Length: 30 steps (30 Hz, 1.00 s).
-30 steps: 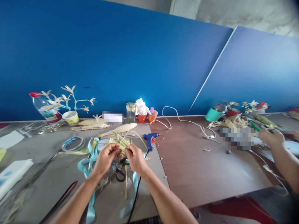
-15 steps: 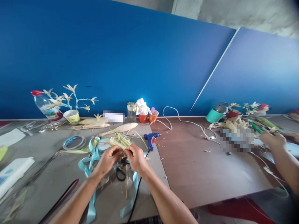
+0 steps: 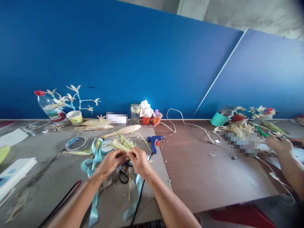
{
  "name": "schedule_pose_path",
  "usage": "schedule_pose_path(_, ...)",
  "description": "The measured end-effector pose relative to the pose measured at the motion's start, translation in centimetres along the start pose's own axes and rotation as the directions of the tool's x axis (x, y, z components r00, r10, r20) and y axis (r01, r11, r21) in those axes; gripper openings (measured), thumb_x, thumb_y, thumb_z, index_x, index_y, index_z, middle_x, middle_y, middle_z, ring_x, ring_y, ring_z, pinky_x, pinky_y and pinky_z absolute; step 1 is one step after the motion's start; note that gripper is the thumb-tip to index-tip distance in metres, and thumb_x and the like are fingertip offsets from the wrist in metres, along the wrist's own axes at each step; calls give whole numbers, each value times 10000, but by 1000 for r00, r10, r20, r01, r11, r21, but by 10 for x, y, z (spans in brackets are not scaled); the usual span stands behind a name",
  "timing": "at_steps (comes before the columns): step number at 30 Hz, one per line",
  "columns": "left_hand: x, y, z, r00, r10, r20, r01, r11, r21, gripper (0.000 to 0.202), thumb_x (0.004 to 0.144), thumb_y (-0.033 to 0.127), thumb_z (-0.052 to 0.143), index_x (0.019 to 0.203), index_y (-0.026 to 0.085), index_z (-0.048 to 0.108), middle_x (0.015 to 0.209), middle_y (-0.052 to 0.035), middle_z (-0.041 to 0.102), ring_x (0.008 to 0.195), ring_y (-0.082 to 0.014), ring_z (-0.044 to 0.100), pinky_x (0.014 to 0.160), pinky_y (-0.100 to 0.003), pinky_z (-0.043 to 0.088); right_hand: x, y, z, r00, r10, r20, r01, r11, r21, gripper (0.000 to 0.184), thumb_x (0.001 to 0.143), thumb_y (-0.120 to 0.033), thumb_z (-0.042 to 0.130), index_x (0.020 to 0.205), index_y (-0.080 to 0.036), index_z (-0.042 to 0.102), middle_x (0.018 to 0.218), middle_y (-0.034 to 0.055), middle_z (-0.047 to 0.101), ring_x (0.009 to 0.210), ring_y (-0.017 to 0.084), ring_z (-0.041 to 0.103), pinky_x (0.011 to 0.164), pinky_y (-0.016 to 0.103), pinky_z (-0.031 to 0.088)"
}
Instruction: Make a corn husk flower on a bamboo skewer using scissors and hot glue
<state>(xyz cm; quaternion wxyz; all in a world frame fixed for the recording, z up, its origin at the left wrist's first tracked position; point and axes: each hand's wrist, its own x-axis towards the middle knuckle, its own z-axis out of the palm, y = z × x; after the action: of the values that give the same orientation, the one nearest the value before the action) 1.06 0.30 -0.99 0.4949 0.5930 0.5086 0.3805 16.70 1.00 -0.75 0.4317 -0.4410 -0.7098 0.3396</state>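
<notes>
My left hand (image 3: 114, 161) and my right hand (image 3: 139, 160) are side by side, fingertips pinched together on a bunch of pale green corn husk (image 3: 123, 144). The husk fans out beyond my fingers; its gripped end is hidden behind them. Light blue ribbon (image 3: 94, 205) trails on the table to the left of my left hand and comes out below my right. Under my hands lie black-handled scissors (image 3: 123, 177) and a thin stick (image 3: 129, 190). Just beyond my right hand rests a blue glue gun (image 3: 155, 142), its black cord running toward me.
Husk flowers on blue stems stand in a yellow paper cup (image 3: 75, 118) beside a plastic bottle (image 3: 51, 109). Along the blue partition are a glass jar (image 3: 135, 114) and red cups (image 3: 156, 119). At right, a co-worker's hand (image 3: 280, 145) is near a husk pile (image 3: 239, 126).
The whole view has shifted slightly to the right in the picture. Both hands stay together on the corn husk, with only tiny finger movement.
</notes>
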Motion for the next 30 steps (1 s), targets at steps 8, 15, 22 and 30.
schedule_pose_path(8,-1,2,1,999,-30,-10,29,995,-93,217,703,360,610,607,177,546,549,29,466,523,-121,404,518,-242,315,1,5,-2,986,166,1,-160,952,261,246,835,-320,462,772,-148,626,552,-26,466,487,93,399,460,198,313)
schedule_pose_path(15,-2,6,1,998,-63,13,65,985,-162,197,671,342,633,609,168,564,543,26,470,519,-116,418,515,-240,327,2,5,-1,991,123,49,-131,958,256,163,758,-225,518,795,-160,662,606,-18,532,517,88,425,489,189,357)
schedule_pose_path(22,-2,3,0,997,-60,51,67,984,-165,79,630,222,581,575,175,549,540,23,489,524,-115,423,528,-242,332,3,7,-1,988,118,101,-142,950,276,189,761,-216,504,801,-161,681,630,-15,546,517,84,443,500,187,377)
schedule_pose_path(30,-5,9,1,988,-122,97,142,962,-234,91,614,243,631,594,167,584,537,32,488,510,-106,412,529,-244,330,3,4,-6,981,38,189,-96,946,309,156,713,-134,509,735,-169,660,725,-13,554,553,77,469,550,198,400)
